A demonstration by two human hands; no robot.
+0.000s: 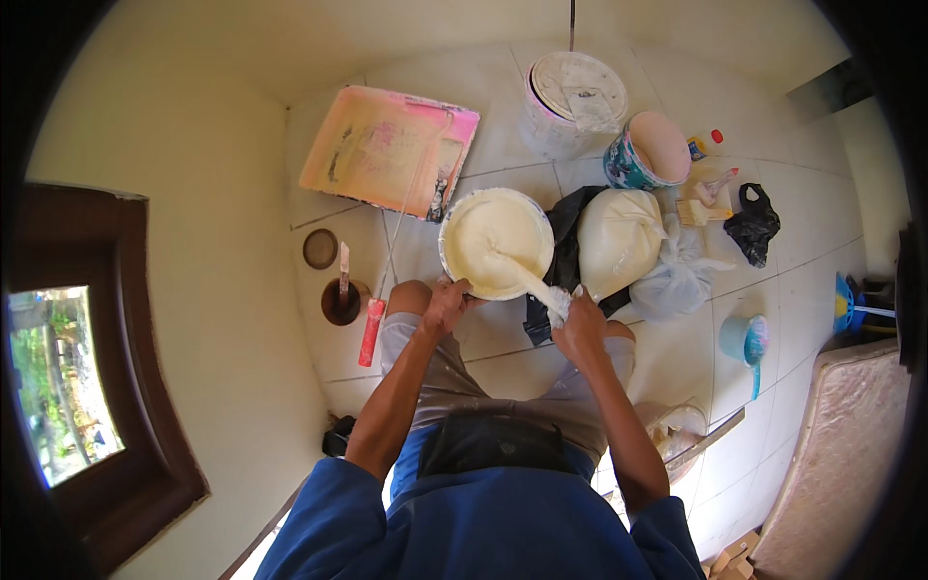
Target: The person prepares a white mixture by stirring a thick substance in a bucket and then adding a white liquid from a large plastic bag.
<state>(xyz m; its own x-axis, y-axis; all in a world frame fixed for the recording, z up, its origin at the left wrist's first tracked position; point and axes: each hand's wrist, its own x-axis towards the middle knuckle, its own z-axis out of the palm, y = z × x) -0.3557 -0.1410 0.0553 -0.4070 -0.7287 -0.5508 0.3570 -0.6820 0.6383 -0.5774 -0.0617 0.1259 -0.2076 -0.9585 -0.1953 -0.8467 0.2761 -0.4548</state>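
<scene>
Between my knees stands a round white bucket point(449, 238) holding thick cream paint point(488, 227). My left hand point(450, 304) is closed on its near left rim. A long stick-like thing point(527, 277), coated in the same cream, slants out of the paint over the right rim. My right hand point(580, 327) is closed around its upper end, where a crumpled whitish part shows; its exact kind is hidden by the coating. Just right of the bucket, a full cream-coloured plastic bag point(617, 242) rests on black plastic point(568, 217), beside a clear plastic bag point(674, 278).
A pink-stained paint tray point(387, 150) and a red-handled roller point(371, 333) lie left. Behind are a lidded bucket point(553, 135) and a teal tub point(626, 164). Brushes point(701, 211), a black bag point(753, 227) and a blue dipper point(739, 338) lie right. A brown pot point(340, 307) sits near the left wall.
</scene>
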